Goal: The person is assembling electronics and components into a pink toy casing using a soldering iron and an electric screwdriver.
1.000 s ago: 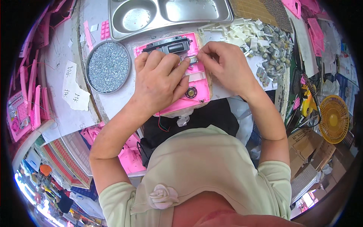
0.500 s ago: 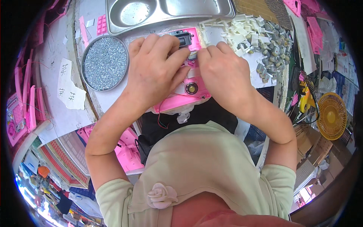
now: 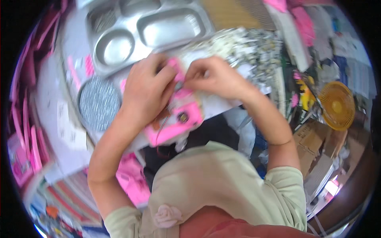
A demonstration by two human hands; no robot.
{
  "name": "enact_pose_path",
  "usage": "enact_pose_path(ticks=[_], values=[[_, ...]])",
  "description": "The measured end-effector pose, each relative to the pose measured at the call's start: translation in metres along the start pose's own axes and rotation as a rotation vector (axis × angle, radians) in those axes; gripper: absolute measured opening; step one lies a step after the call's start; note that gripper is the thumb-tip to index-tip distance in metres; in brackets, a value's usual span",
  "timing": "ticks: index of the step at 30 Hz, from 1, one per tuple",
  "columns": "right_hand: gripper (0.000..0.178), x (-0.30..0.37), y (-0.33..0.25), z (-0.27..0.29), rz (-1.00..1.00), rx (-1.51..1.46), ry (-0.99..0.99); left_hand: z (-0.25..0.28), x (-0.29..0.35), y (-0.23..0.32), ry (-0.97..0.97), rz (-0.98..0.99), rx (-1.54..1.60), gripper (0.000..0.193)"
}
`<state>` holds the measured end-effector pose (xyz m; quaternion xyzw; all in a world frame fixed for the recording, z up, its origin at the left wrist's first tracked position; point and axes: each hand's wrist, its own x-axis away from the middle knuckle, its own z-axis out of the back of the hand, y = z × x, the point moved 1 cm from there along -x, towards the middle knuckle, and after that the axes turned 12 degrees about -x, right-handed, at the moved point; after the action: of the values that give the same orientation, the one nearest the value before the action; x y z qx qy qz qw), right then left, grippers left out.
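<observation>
The pink casing (image 3: 190, 114) lies nearest, under both hands, probably for shared access. The left hand (image 3: 147, 89) curls over it, seemingly steadying it; the right hand (image 3: 218, 77) narrows thumb and forefinger beside it. Blur hides whether either pinches anything. The round dish (image 3: 80, 104) and the small parts (image 3: 254, 51) flank it, presumably within reach; the steel tray (image 3: 137, 49) sits beyond.

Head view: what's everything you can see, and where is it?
Casing: one, pink, centre
Metal tray: one, silver, top
Round dish: one, grey, left
Metal bits: many, silver, inside the dish
White parts: many, white, upper right
Grey parts: many, grey, beside them
Fan: one, yellow, far right
Paper scrap: one, white, left
Cardboard sheet: one, brown, top
Loose pink parts: several, pink, far left
Shirt: one, pale green, bottom
Flower: one, pinkish, on shirt
Left grip: one, bare, at the casing
Right grip: one, bare, near its right edge
</observation>
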<state>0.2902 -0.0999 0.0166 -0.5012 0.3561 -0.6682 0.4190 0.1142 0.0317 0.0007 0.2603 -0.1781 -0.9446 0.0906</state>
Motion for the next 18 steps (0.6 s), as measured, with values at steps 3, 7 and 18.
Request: enact_pose_path(ticks=[3,7,18], values=[[0.020,0.001,0.003,0.059,0.150,0.156,0.257,0.010,-0.009,0.001,-0.168,0.100,0.046,0.023],[0.021,-0.032,0.037,0.242,0.162,0.718,0.865,0.012,-0.028,0.004,-0.354,0.111,0.088,0.025],[0.034,-0.074,0.126,0.499,-0.119,1.381,0.475,0.016,-0.018,-0.009,-0.333,0.028,0.082,0.024]])
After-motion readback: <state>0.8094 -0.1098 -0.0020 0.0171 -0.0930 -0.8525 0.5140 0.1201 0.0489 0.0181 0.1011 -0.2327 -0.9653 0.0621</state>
